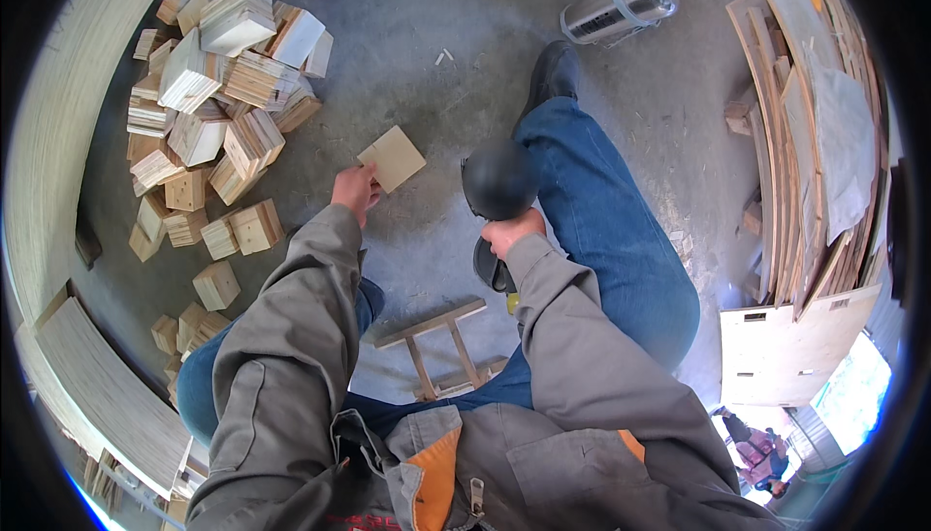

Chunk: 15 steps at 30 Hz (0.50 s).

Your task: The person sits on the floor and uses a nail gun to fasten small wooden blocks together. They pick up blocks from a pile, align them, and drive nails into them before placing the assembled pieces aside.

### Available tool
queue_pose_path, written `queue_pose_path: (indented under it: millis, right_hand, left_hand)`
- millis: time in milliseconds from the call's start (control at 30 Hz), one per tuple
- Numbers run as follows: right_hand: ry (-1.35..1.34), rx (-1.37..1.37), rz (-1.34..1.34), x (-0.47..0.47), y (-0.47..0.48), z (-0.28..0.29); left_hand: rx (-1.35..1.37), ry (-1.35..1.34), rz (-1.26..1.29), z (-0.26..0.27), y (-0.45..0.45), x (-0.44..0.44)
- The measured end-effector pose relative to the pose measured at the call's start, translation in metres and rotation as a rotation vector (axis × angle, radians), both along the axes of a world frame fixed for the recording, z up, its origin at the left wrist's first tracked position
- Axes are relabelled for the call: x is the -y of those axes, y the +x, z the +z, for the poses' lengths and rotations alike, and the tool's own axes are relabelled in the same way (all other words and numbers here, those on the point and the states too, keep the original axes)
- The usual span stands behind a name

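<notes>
My left hand [356, 190] holds a square plywood piece [392, 158] by its near left corner, off to the left of my knees' middle. My right hand [514, 231] is closed around the grip of a handheld power tool, probably a sander; its round black head [500, 179] is blurred and points away from me, apart from the plywood piece. A dark base with a yellow-green part [513, 303] shows just below that hand. Beyond my left hand lies a large heap of stacked square plywood blocks [251, 80] on the concrete floor.
A steel vacuum flask [618, 9] lies near my boot [556, 73]. A wooden frame [429, 324] is on the floor between my legs. Plywood sheets [793, 167] lean at the right, and large panels [109, 378] stand at the left. A person [760, 451] is far off at the lower right.
</notes>
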State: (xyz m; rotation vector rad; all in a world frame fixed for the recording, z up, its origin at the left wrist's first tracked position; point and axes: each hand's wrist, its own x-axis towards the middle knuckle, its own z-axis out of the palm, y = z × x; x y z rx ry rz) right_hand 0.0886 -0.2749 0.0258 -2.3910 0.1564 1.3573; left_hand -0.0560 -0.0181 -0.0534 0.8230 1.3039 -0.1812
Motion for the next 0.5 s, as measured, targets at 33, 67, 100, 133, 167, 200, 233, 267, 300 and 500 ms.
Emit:
queue_pose_path:
  millis: [33,67,100,133,167,200,233,267,300,500]
  right_hand:
    - [-0.01,0.0,0.009,0.0,0.001,0.0]
    - [-0.019,-0.002,0.019,0.0,0.001,0.001]
    - [-0.031,-0.008,0.048,-0.002,0.001,0.002]
    - [-0.037,-0.014,0.065,-0.004,0.001,0.004]
    - [-0.043,-0.019,0.081,-0.005,0.001,0.005]
    - [-0.043,-0.02,0.078,-0.004,0.003,0.004]
    - [-0.037,-0.015,0.082,-0.002,0.003,0.002]
    - [-0.032,-0.01,0.087,-0.001,0.003,0.0]
    - [-0.026,0.006,0.087,0.004,0.005,-0.005]
    - [0.028,-0.085,0.076,-0.01,0.009,0.024]
  left_hand:
    - [-0.003,0.008,0.001,0.003,0.001,0.0]
    - [-0.02,0.049,-0.017,0.006,0.002,-0.001]
    - [-0.038,0.092,-0.029,0.006,-0.001,-0.004]
    - [-0.057,0.135,-0.041,0.006,-0.004,-0.007]
    - [-0.064,0.197,-0.011,0.006,-0.007,-0.01]
    - [-0.067,0.259,0.017,0.007,-0.006,-0.014]
    - [-0.071,0.322,0.046,0.01,-0.006,-0.018]
    - [-0.06,0.299,0.049,0.014,-0.008,-0.025]
    - [-0.042,0.272,0.043,0.019,-0.006,-0.032]
    - [0.168,0.374,0.193,0.119,0.017,-0.066]
